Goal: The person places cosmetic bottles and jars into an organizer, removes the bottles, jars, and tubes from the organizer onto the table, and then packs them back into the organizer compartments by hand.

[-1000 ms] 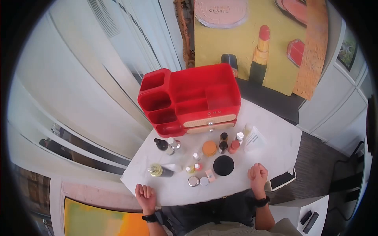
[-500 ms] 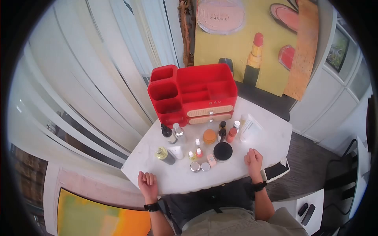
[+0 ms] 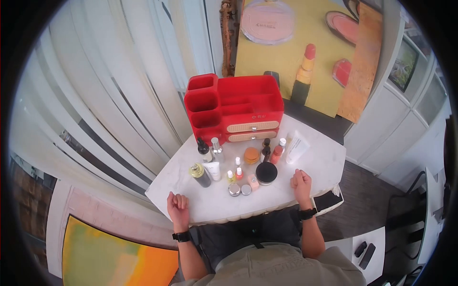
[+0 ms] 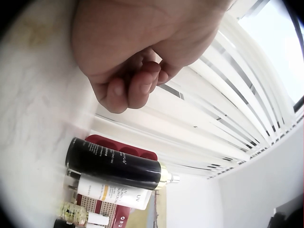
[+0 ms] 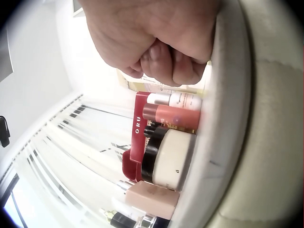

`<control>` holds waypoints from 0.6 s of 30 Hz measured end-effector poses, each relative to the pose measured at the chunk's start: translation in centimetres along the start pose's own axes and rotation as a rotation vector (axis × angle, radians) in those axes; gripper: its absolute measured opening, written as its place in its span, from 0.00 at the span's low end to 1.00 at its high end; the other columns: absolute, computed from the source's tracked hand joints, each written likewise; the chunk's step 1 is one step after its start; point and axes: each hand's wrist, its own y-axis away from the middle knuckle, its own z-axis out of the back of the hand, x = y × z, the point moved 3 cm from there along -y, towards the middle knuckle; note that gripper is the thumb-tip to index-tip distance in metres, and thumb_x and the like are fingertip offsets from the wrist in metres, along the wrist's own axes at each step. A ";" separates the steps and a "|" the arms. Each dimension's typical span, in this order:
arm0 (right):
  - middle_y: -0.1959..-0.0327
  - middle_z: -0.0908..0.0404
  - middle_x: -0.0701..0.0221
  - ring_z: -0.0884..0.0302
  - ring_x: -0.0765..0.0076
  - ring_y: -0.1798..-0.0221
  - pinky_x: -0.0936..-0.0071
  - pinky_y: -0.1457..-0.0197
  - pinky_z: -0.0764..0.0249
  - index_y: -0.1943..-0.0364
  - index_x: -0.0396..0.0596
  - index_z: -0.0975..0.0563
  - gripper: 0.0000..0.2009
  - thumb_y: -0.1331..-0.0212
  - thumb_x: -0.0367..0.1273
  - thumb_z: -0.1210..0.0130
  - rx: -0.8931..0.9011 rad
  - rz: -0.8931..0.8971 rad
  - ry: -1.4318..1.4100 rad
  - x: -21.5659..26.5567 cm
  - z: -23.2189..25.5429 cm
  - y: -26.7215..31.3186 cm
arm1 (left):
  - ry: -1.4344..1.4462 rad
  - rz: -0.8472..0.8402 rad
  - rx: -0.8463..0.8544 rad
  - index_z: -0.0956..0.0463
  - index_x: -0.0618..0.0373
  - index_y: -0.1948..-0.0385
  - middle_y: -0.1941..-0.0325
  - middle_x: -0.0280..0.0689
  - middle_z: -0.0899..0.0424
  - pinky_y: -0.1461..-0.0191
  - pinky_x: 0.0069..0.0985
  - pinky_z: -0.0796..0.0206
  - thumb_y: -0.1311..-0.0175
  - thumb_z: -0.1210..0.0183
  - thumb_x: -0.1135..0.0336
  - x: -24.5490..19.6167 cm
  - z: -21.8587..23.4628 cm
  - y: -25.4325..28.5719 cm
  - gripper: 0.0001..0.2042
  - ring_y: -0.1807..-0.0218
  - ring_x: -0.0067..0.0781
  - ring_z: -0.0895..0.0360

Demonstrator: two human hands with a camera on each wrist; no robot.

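Observation:
My left hand (image 3: 178, 209) rests at the near left edge of the white table, fingers curled in toward the palm and holding nothing. A dark pump bottle (image 3: 200, 175) and a white tube (image 3: 213, 170) are nearest to it. At the near right, my right hand (image 3: 301, 185) lies in a fist on the tabletop, also with nothing in it. Beside that hand is a jar with a black lid (image 3: 266, 173). A white tube (image 3: 297, 148) lies farther back. Behind the cosmetics stands a red organizer (image 3: 260, 116) with open compartments and two woven-front drawers.
Between the hands are two small silver-lidded jars (image 3: 234, 189), a pink bottle (image 3: 253, 182), small nail-polish-like bottles (image 3: 239, 173), an orange jar (image 3: 251, 155) and a coral tube (image 3: 276, 154). White blinds (image 3: 129, 95) hang at left; a lipstick painting (image 3: 267, 57) stands behind the table.
The head view has shifted, so the organizer and table sit differently in the picture. Both hands stay by the near edge, curled, and the cosmetics keep their places.

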 end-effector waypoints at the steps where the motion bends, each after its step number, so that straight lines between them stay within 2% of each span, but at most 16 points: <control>1: 0.84 0.48 0.83 0.55 0.84 0.82 0.76 0.78 0.57 0.80 0.53 0.40 0.23 0.21 0.33 0.52 -0.002 -0.009 -0.013 0.0 0.0 0.0 | 0.002 0.012 -0.014 0.42 0.49 0.81 0.86 0.28 0.45 0.70 0.26 0.50 0.20 0.50 0.60 0.0 -0.1 0.1 0.22 0.82 0.22 0.49; 11: 0.84 0.48 0.84 0.55 0.85 0.82 0.76 0.77 0.57 0.80 0.52 0.41 0.23 0.21 0.33 0.52 0.009 -0.067 0.017 0.0 0.1 -0.3 | -0.014 0.009 -0.066 0.42 0.49 0.81 0.85 0.28 0.46 0.70 0.26 0.51 0.20 0.50 0.61 -0.2 -0.8 0.1 0.22 0.81 0.22 0.49; 18: 0.83 0.49 0.84 0.56 0.85 0.81 0.76 0.77 0.58 0.80 0.53 0.41 0.23 0.20 0.33 0.52 0.013 -0.045 0.010 0.2 -0.1 -0.7 | -0.004 0.007 -0.068 0.42 0.49 0.80 0.85 0.28 0.45 0.69 0.25 0.50 0.19 0.52 0.61 -0.3 -0.8 -0.2 0.21 0.81 0.22 0.49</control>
